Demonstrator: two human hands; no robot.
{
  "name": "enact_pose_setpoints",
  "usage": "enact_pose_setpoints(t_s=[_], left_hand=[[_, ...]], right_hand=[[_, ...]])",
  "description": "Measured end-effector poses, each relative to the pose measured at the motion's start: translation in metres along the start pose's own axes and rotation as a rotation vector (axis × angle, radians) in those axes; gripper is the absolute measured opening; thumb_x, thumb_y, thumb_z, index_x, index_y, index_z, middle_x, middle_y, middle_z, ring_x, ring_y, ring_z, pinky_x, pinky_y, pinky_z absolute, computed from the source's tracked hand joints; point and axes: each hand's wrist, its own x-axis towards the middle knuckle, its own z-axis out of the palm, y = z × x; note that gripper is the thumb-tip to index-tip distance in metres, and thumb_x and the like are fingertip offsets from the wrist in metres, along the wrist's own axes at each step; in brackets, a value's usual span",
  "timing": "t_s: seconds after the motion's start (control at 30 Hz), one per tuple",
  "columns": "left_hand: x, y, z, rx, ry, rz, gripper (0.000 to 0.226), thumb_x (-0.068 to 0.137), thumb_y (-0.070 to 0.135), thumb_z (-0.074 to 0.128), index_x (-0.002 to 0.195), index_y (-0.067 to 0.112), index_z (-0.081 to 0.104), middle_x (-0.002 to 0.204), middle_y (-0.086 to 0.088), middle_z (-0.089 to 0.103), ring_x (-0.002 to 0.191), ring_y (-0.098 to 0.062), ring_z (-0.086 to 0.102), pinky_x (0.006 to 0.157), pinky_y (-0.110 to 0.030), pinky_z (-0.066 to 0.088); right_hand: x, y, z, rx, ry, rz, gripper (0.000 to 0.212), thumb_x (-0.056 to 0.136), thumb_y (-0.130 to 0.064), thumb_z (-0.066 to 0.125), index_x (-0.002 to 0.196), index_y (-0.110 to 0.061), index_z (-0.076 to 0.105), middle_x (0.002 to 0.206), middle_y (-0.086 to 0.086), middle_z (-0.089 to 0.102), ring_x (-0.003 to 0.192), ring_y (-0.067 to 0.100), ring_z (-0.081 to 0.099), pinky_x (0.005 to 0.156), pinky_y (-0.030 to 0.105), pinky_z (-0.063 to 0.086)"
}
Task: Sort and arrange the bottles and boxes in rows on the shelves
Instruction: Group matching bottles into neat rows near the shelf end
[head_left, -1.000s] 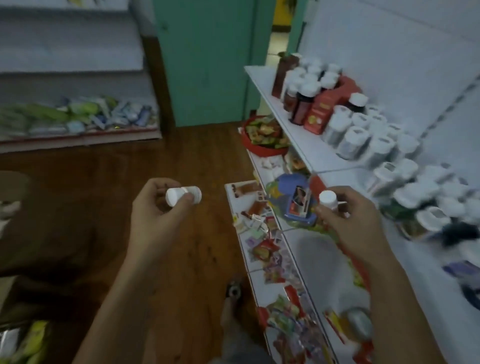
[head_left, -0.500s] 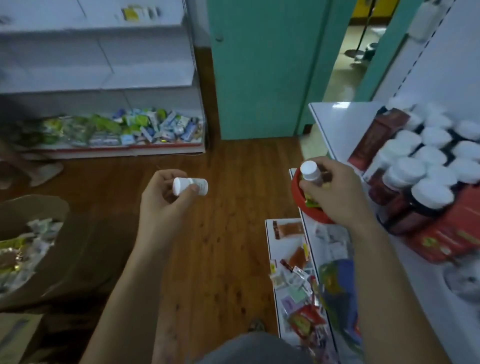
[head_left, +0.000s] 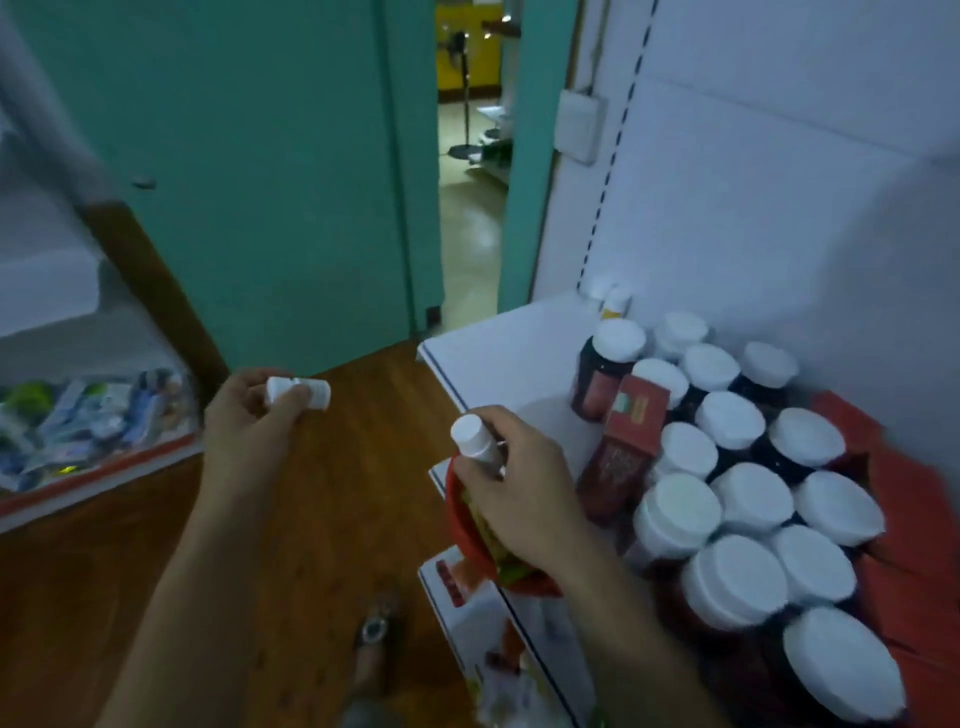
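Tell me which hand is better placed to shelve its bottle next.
Probably right: the right hand holds a near-upright bottle beside the shelf; the left hand holds a sideways bottle over the floor.

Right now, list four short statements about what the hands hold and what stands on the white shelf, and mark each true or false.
1. The left hand holds a small white bottle lying sideways. True.
2. The right hand is empty. False: it grips a white-capped bottle, cap upward.
3. The dark bottles on the shelf all show white caps. True.
4. The red box lies on the wooden floor. False: it sits on the shelf among the dark bottles.
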Motion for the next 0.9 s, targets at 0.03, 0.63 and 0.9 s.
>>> enact_pose_setpoints(t_s=[0.03,0.63,0.9], left_hand=[[0.025,0.004,0.018,0.018,-0.063,0.024,0.019,0.094,0.022,0.070,0.111,0.016,0.065,0.102,-0.007,0.068,0.085,-0.020,0.063,0.070,-0.035,0.052],[0.212,0.045,0.290,0.311,-1.069,0.631,0.030,0.080,0.009,0.078,0.106,0.020,0.069,0.101,0.003,0.071,0.089,-0.017,0.065,0.073,-0.029,0.050],[0.193,0.045,0.340,0.212,-1.279,0.614,0.035,0.090,0.022,0.075,0.123,0.025,0.062,0.116,0.008,0.069,0.100,-0.013,0.065,0.077,-0.025,0.048]], right_hand=[[0.018,0.003,0.003,0.009,0.056,0.011,0.026,0.095,-0.021,0.066,0.118,-0.032,0.059,0.109,-0.014,0.065,0.096,-0.012,0.056,0.073,-0.002,0.039],[0.218,0.055,-0.018,-0.261,0.894,0.690,0.035,0.098,-0.013,0.057,0.133,-0.014,0.052,0.114,0.009,0.047,0.096,0.028,0.055,0.078,0.030,0.037],[0.241,0.055,-0.029,-0.101,1.117,0.779,0.064,0.094,0.003,0.049,0.153,-0.012,0.029,0.143,0.014,0.040,0.125,0.022,0.046,0.090,0.015,0.033]])
